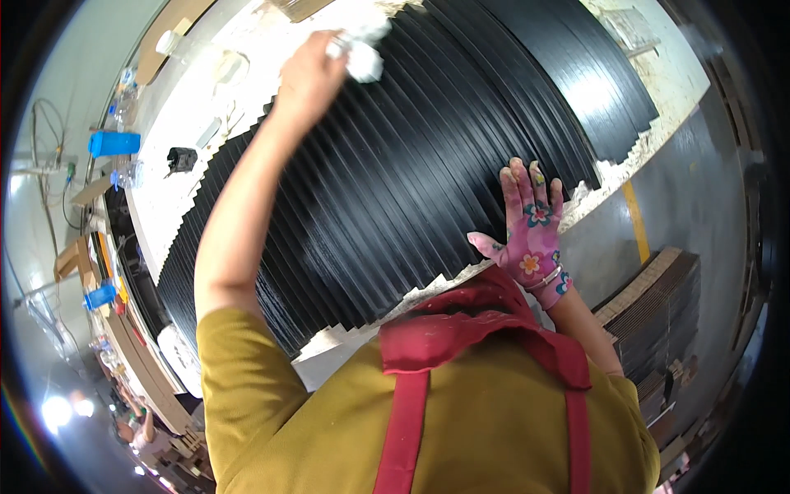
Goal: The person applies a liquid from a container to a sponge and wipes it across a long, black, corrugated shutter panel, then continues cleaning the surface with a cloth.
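A wide row of long black strips (387, 177) lies side by side across the table in front of me. At the far left part of the row, my bare left hand (317, 70) is closed round a crumpled white cloth or wad (364, 64), slightly blurred, over the strips. My right hand (531, 235) wears a pink glove with a flower pattern. Its fingers are spread and lie flat over the near right ends of the strips. Nothing shows in its grip.
Pale, ragged sheeting edges the table (683, 70). At the left are a clear bottle with a white cap (170, 44), a small black object (181, 159) and a blue container (113, 144). Stacked dark boards (654, 317) stand at the right on the grey floor (597, 255).
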Action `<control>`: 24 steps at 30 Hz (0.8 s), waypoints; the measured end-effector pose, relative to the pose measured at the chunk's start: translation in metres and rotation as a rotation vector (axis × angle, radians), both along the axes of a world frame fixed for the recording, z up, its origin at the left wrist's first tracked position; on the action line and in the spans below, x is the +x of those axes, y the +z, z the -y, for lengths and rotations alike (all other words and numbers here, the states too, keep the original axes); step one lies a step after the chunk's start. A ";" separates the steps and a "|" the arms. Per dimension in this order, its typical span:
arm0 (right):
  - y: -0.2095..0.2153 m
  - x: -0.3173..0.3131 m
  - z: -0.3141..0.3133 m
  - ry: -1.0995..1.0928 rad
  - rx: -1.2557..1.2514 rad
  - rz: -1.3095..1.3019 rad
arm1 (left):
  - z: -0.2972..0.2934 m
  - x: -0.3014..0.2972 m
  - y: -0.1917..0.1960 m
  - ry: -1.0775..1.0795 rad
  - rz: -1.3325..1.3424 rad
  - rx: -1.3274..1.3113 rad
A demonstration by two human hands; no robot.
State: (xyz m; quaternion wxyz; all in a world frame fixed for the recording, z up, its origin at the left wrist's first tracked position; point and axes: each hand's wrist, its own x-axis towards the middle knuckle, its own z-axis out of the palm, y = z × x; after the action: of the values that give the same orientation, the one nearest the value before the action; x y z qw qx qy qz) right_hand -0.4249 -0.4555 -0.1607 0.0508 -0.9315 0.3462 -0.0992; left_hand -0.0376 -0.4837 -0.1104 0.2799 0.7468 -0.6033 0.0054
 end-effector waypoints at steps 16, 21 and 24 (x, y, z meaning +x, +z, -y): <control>0.003 -0.001 0.000 0.000 0.055 0.035 | -0.027 -0.043 0.014 -0.280 0.280 0.061; 0.009 0.003 0.001 0.016 0.028 0.037 | -0.096 -0.116 -0.027 -0.589 0.261 0.304; 0.012 0.007 -0.003 0.020 -0.010 0.063 | -0.059 0.016 -0.037 0.057 -0.254 0.354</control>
State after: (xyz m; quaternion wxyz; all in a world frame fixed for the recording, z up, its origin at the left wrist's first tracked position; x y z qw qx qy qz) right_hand -0.4179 -0.4530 -0.1490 0.0581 -0.9316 0.3345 -0.1299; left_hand -0.0216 -0.4242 -0.1471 0.2178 0.7957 -0.5333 -0.1872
